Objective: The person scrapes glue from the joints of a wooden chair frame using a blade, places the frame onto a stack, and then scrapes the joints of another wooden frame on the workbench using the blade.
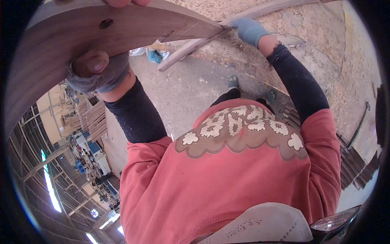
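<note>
My left hand (99,71), in a grey glove with the thumb tip bare, grips a broad curved wooden board (134,28) close to the camera. The thumb presses on the board's face, below a dark knot. Fingertips (126,2) show over the board's far edge; whose they are, I cannot tell. The board's narrow end meets a slim wooden strip (183,54) that runs from lower left to upper right. My right hand (248,32), in a blue-grey glove, is closed at this crossing. Its fingers are slightly blurred, and what they hold is hidden.
Beneath the strip lies a worn, stained wooden worktop (308,28). A dark bar (359,125) lies on it at the right, with stacked wood strips (350,162) nearby. A teal bundle (154,56) is on the floor beyond. Machines (95,156) and more stacked wood (95,120) stand at the left.
</note>
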Action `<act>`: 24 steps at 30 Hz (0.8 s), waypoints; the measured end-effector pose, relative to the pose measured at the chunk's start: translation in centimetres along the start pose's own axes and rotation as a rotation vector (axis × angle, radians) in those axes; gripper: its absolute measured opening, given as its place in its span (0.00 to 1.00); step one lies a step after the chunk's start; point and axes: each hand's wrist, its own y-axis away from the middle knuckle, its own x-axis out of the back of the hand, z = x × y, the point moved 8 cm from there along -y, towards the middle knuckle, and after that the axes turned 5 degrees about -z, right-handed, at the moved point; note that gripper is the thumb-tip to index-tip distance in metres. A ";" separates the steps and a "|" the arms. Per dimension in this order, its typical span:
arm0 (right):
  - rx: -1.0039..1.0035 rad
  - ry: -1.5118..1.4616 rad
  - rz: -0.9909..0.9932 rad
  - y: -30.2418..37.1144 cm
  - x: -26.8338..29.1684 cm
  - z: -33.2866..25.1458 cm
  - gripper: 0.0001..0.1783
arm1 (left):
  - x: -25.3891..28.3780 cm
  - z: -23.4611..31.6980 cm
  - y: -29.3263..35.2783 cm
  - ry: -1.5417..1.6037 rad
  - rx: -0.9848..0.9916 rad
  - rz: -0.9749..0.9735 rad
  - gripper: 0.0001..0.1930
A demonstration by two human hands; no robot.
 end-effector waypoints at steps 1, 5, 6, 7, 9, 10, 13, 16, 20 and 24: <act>0.063 0.004 0.052 0.0 -0.3 0.1 0.20 | 0.0 -0.1 -0.3 0.008 0.003 0.000 0.34; 0.069 0.029 0.240 1.3 0.3 -0.6 0.15 | -0.9 -0.1 -1.2 -0.014 0.010 -0.099 0.35; 0.069 0.028 0.239 1.5 0.5 -0.9 0.15 | -0.8 -0.2 -1.0 -0.015 0.000 -0.089 0.35; 0.052 0.075 0.201 1.4 0.4 -1.3 0.14 | -0.9 -0.2 -0.9 -0.015 -0.004 -0.084 0.35; 0.034 0.120 0.161 2.0 0.2 -2.4 0.12 | -1.1 -0.2 -0.8 -0.007 -0.018 -0.047 0.36; 0.041 0.160 0.197 2.7 0.4 -3.3 0.12 | -1.0 -0.2 -0.7 -0.003 -0.023 -0.031 0.36; -0.047 0.026 0.234 2.7 -1.4 -2.3 0.12 | -0.3 -0.3 -0.7 0.008 -0.031 -0.001 0.36; -0.039 -0.062 0.242 3.1 -1.7 -2.1 0.12 | -0.2 -0.3 -0.6 0.005 -0.035 -0.019 0.36; 0.055 -0.004 0.185 4.0 1.4 -3.6 0.12 | 0.6 -0.3 0.4 0.018 -0.010 0.097 0.35; 0.065 0.064 0.105 2.3 1.7 -3.2 0.12 | -0.6 -0.1 -1.0 -0.016 -0.024 -0.010 0.35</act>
